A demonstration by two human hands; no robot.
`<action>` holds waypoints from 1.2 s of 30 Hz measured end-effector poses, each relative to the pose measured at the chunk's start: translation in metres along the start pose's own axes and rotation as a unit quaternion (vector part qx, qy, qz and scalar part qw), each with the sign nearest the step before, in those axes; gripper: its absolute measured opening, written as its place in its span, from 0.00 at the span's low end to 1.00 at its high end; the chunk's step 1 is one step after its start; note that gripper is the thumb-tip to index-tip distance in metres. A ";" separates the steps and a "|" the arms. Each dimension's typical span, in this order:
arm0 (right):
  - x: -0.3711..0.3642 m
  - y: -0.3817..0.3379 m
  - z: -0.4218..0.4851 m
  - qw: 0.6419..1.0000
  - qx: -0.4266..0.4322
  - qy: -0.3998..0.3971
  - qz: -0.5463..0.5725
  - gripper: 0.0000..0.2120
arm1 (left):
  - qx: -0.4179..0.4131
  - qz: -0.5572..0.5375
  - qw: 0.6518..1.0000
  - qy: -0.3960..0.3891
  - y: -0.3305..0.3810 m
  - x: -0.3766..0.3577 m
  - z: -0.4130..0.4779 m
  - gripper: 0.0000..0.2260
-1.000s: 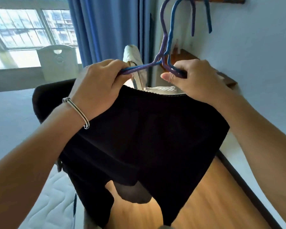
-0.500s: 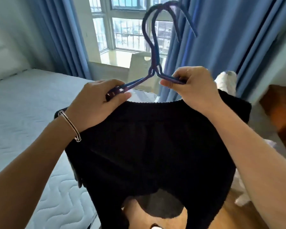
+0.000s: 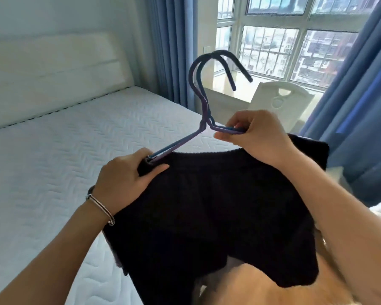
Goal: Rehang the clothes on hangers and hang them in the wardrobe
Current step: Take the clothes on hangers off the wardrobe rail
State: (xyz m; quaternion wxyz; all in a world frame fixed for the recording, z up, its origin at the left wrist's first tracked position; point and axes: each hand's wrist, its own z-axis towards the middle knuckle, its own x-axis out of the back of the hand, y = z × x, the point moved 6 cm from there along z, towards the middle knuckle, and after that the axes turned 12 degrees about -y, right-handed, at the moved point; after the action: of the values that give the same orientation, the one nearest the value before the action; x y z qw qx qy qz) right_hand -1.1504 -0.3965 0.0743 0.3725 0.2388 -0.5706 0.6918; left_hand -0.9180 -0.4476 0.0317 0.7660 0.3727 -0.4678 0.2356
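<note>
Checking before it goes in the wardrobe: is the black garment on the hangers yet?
On: the black garment hangs spread below two stacked hangers, gripped by left hand and right hand.

Bright daylight from the window [image 3: 273,40] above and beyond the right hand [image 3: 254,137], white glare on the sill, black garment [image 3: 207,205] below both hands featureless and underexposed, soft blur on the floor at the bottom edge, wide-angle bending at the edges
</note>
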 end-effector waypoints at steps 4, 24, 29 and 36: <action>-0.009 -0.009 0.046 0.997 0.062 -0.016 -0.050 0.08 | -0.013 0.054 0.996 0.068 -0.016 0.017 0.023 0.22; -0.045 0.040 0.299 0.976 0.189 -0.061 -0.089 0.19 | 0.244 0.187 0.932 0.193 -0.092 0.049 0.163 0.18; -0.079 0.036 0.340 0.968 0.214 -0.104 -0.083 0.20 | 0.331 0.150 0.918 0.156 -0.129 0.041 0.175 0.18; -0.109 0.003 0.403 0.962 0.236 -0.112 -0.074 0.18 | 0.371 0.106 0.913 0.130 -0.198 0.061 0.209 0.19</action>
State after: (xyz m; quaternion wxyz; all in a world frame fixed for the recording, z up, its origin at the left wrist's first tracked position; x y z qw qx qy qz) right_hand -1.1242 -0.8131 0.0849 0.2892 0.4375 -0.4102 0.7461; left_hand -0.8632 -0.7330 0.0759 0.5977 0.5441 -0.2795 0.5183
